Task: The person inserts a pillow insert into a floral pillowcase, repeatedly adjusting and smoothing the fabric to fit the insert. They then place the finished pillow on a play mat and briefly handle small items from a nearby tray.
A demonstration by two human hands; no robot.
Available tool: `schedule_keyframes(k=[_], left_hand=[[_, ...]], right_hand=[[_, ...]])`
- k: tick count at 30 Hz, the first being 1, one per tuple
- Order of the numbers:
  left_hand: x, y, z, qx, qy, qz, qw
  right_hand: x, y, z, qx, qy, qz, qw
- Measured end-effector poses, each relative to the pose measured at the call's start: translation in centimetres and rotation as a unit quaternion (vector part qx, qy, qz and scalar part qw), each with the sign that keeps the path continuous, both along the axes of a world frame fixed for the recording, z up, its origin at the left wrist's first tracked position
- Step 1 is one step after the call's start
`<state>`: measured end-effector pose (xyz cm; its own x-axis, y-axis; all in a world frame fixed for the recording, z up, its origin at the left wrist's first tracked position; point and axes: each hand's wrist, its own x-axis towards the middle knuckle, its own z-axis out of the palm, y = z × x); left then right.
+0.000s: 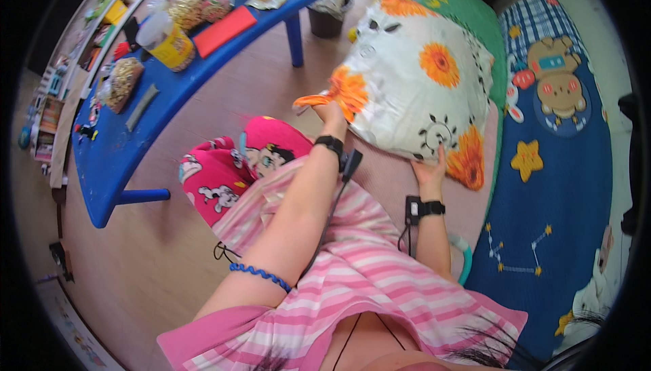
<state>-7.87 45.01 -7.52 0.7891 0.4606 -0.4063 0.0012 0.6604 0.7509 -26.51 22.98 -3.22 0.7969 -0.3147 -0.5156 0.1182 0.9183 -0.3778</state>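
A white pillow (402, 66) printed with orange flowers and black line drawings lies on a bed with a pink mat (389, 167). My left hand (331, 116) grips the pillow's near left corner, where the cloth bunches into folds. At the pillow's lower edge is my right hand (430, 167), one finger on the printed face and the other fingers partly hidden beneath the edge. Black straps with small devices circle both my wrists. Behind the white pillow is a green pillow or cloth (463, 2) with yellow figures.
At left stands a blue table (178, 86) with a yellow-labelled plastic tub (170, 48), snack bags and a red flat box (225, 31). A lined waste bin (329, 12) stands beyond it. Blue bedding (549, 203) with a bear print lies at right. My knees in pink trousers (274, 147) are below.
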Motion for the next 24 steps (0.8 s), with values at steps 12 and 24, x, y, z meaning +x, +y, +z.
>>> schedule_keyframes(k=[12, 24], left_hand=[[0.7, 10.5, 16.1, 0.556, -0.121, -0.337, 0.750], [-1.4, -11.2, 10.1, 0.674, -0.435, -0.468, 0.370]], right_hand=[[6.7, 0.5, 10.5, -0.706, 0.046, 0.251, 0.661], [-3.4, 0.8, 3.5, -0.877, 0.073, 0.248, 0.405]])
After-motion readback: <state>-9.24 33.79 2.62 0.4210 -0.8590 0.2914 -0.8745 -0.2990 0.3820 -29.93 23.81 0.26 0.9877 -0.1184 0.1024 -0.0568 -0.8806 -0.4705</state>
